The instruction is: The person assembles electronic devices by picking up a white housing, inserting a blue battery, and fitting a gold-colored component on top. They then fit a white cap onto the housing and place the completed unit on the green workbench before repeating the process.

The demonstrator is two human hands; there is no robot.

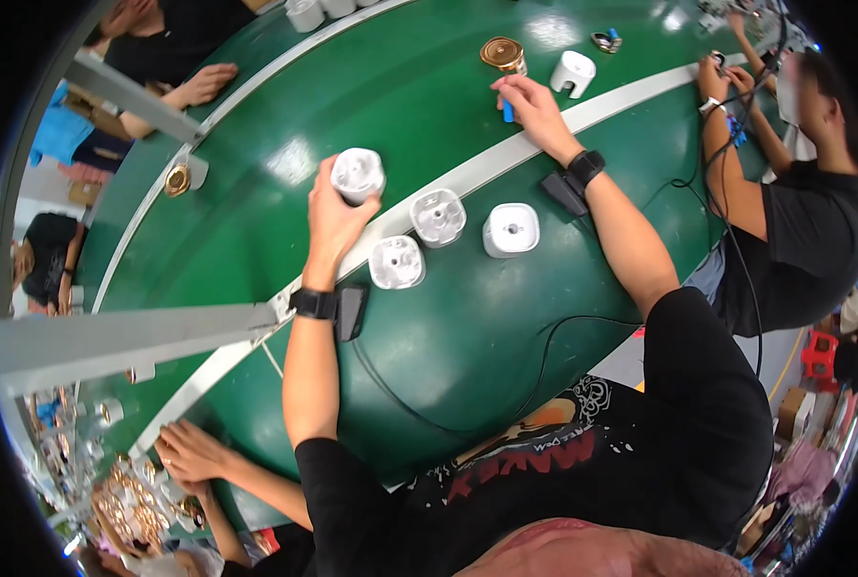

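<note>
My left hand [336, 223] is wrapped around a white rounded plastic housing [359, 173], its open, ribbed end facing up, over the green belt beyond the pale rail. Fingers bent together, my right hand [536, 113] pinches a small blue piece [509, 112]. Just past those fingers is a gold-coloured round part [503, 54]; whether the blue piece is joined to it I cannot tell. To its right stands a white housing with a notch [573, 73]. Nearer me are two ribbed white housings [438, 217] side by side and another white housing [511, 231] with a central hole.
A pale rail [486, 173] curves across the green table. Black boxes with cables [352, 313] hang by my wrist straps. A grey metal post [140, 337] juts in at left. A co-worker [784, 202] sits at right; a co-worker's hands [193, 452] rest at lower left.
</note>
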